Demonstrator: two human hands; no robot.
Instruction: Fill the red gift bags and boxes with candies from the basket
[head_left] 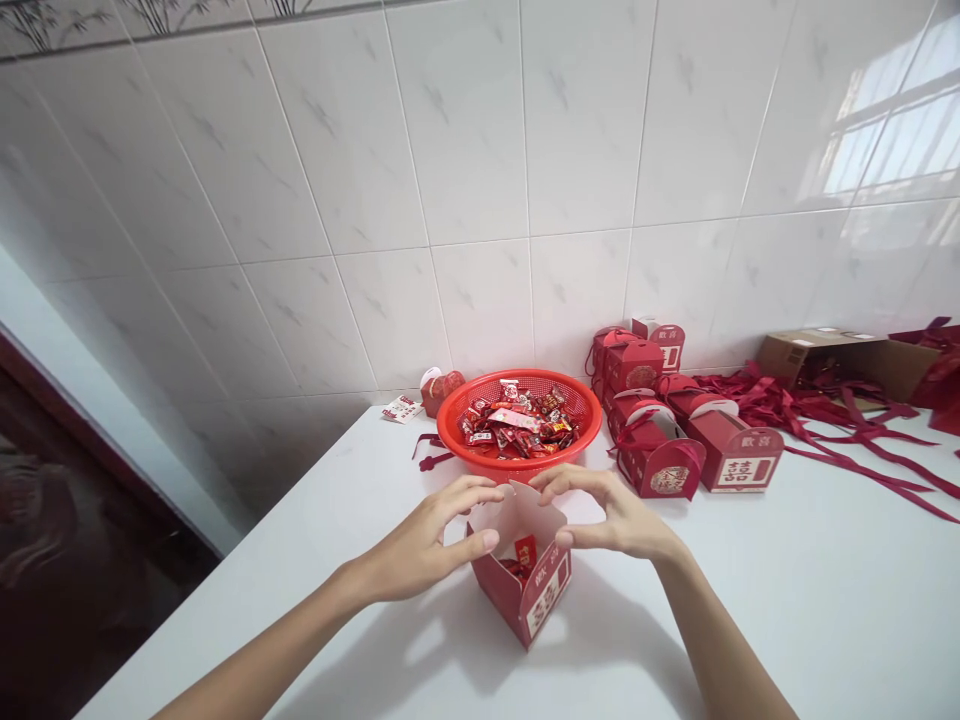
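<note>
A red paper candy box [501, 592] with white Chinese characters stands upright on the white table, its top flaps raised. Inside it lie several red-wrapped candies [525, 556]. My left hand [435, 535] is at the box's left side, fingers curved and spread, thumb near the rim. On the other side my right hand [611, 515] arches by the flaps, thumb and fingers apart. Both hands are at the upper edges; whether the fingertips press on the card is hard to tell. Just behind the box sits a red plastic basket [465, 455] full of wrapped candies [517, 420].
Several closed red boxes [660, 465] stand to the right of the basket. Farther right are dark red ribbons [810, 410] and a brown cardboard box [825, 352]. A small red box [439, 392] and a printed card [401, 408] lie behind left. A tiled wall [480, 180] bounds the table.
</note>
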